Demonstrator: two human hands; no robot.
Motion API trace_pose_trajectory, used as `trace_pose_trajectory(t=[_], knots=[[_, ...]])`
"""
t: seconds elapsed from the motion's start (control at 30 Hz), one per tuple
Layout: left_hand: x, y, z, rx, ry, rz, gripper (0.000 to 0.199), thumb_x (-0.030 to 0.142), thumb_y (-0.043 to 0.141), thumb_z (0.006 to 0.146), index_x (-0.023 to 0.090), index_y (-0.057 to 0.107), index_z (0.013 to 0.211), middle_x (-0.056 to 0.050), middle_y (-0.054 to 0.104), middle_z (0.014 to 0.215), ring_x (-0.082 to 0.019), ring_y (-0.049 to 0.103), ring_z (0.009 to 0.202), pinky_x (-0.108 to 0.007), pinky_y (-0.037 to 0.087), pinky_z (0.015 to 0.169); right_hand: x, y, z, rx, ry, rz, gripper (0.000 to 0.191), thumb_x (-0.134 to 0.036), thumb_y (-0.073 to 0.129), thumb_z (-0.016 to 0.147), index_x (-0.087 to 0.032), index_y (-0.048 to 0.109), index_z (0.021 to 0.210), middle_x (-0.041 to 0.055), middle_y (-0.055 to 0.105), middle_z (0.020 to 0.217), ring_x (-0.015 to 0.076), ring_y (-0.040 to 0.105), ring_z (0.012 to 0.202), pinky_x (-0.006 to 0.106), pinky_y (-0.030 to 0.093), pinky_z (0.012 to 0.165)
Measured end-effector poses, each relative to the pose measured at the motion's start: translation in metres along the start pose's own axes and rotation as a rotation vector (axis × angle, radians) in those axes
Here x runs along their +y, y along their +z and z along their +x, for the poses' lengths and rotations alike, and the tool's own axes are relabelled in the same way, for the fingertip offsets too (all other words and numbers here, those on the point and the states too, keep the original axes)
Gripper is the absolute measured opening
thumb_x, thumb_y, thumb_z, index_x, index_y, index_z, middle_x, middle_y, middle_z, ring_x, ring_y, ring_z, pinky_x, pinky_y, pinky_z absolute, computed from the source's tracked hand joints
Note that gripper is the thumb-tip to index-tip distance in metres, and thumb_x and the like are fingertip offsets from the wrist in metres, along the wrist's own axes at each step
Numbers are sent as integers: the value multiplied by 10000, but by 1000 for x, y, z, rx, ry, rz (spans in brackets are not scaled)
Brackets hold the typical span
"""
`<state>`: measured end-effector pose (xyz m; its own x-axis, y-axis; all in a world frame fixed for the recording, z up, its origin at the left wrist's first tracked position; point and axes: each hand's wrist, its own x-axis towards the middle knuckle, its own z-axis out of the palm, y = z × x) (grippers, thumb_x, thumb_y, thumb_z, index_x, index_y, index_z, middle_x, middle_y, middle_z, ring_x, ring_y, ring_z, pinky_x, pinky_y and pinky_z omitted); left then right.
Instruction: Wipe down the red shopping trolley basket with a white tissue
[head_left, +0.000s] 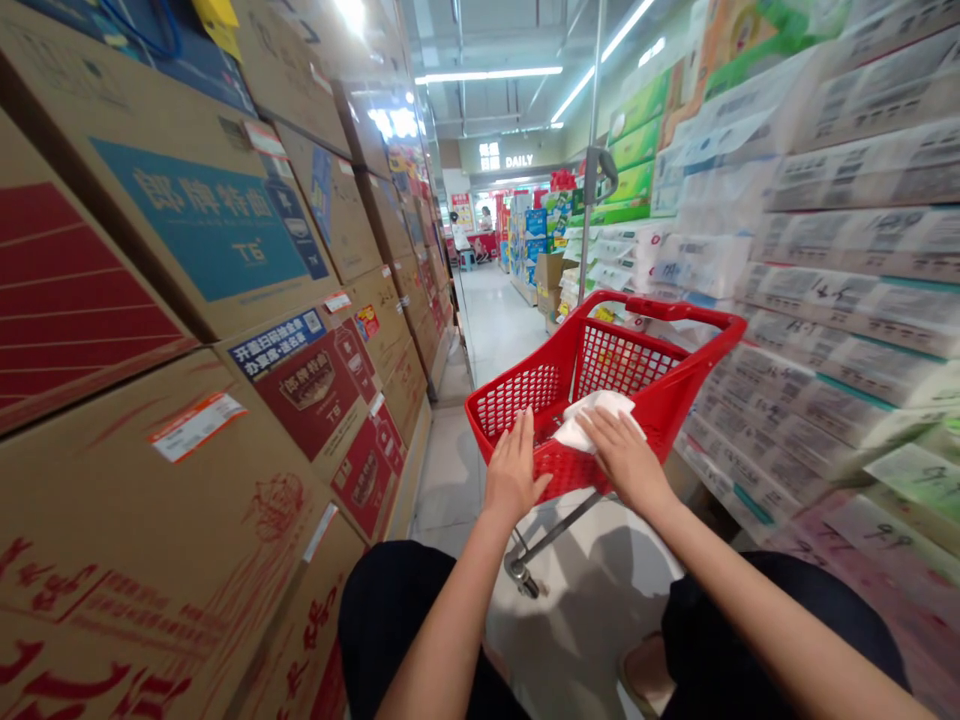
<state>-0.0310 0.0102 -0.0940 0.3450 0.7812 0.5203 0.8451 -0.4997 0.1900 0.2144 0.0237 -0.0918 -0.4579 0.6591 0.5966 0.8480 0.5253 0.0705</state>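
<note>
A red plastic shopping cart (517, 385) with perforated basket walls stands in front of me, its handle toward the far right. My left hand (516, 468) rests on the near side of the basket with its fingers stretched out and nothing in them. A crumpled white cloth (581, 420), perhaps a tissue, lies over the basket's near rim. My right hand (626, 455) holds it there, fingers extended over it and pressing it against the cart. The right thumb is hidden. Below the basket, a grey metal leg ends in a caster wheel (525, 578).
Stacked cardboard boxes (180, 480) form a wall close on the left. Packs of paper goods (840, 280) are piled along the right. A metal pole (585, 240) rises behind the cart. Farther down the aisle are more stacked goods (534, 235) and people (465, 235).
</note>
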Motion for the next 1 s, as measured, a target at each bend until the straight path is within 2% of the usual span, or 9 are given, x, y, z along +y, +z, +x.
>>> trace_pose_trajectory(t=[0.13,0.23,0.33,0.4,0.6,0.67,0.77,0.9,1.0], knots=[[-2,1,-2,3,26,2,1170,314,693,865,164,-188,1621,-137,162,1713,-291,257,1564,-464,300,1265,-27,6,4,-48,-140,101,766,-76,446,921,-234,228,1639,81,428,1619,244,304,1537,524,296,1250],[-4,-1,-4,-8,28,-3,1148,314,676,878,156,-185,1622,-140,178,1710,-289,304,1547,-465,304,1264,-2,2,4,-44,-145,91,705,-84,417,947,-233,282,1623,84,484,1581,242,336,1522,509,315,1244],[-3,-1,-3,-10,25,-17,1151,319,679,872,166,-179,1624,-134,195,1708,-296,360,1520,-484,306,1262,32,-3,2,10,-25,26,631,-122,403,978,-215,346,1599,113,530,1538,259,367,1506,531,334,1227],[-1,1,-2,-1,21,-24,1154,321,686,861,170,-162,1629,-127,195,1710,-302,371,1514,-490,304,1263,35,-2,0,31,36,-13,620,-124,404,977,-202,362,1591,128,529,1537,271,366,1506,553,331,1222],[2,2,-2,23,43,-12,1095,293,629,878,166,-155,1631,-122,165,1716,-302,274,1557,-506,281,1268,-45,10,-1,6,-101,33,708,-81,409,952,-216,261,1631,97,404,1631,254,293,1542,527,309,1243],[-1,1,-4,28,50,-4,1073,281,611,889,159,-155,1630,-123,145,1719,-292,237,1571,-492,269,1275,-56,8,-1,-8,-153,44,718,-85,414,955,-232,242,1636,78,358,1655,247,257,1556,515,299,1251],[-4,-2,-5,14,49,-12,1090,268,628,880,166,-157,1630,-121,115,1724,-286,218,1577,-485,267,1278,-33,-3,-4,-40,-149,25,746,-82,415,953,-271,206,1644,61,328,1668,233,251,1558,510,303,1248],[-2,-4,-3,-1,50,-36,1113,276,654,862,196,-142,1636,-101,109,1726,-288,189,1584,-514,248,1280,14,-9,-9,-1,36,-56,768,-64,407,942,-274,190,1648,100,329,1664,264,274,1550,558,317,1229],[2,-3,0,-1,45,-38,1107,290,659,857,204,-118,1642,-90,116,1726,-284,186,1585,-521,234,1283,2,-3,-10,12,48,-55,727,-78,421,952,-250,246,1636,127,353,1651,282,280,1547,566,332,1221]])
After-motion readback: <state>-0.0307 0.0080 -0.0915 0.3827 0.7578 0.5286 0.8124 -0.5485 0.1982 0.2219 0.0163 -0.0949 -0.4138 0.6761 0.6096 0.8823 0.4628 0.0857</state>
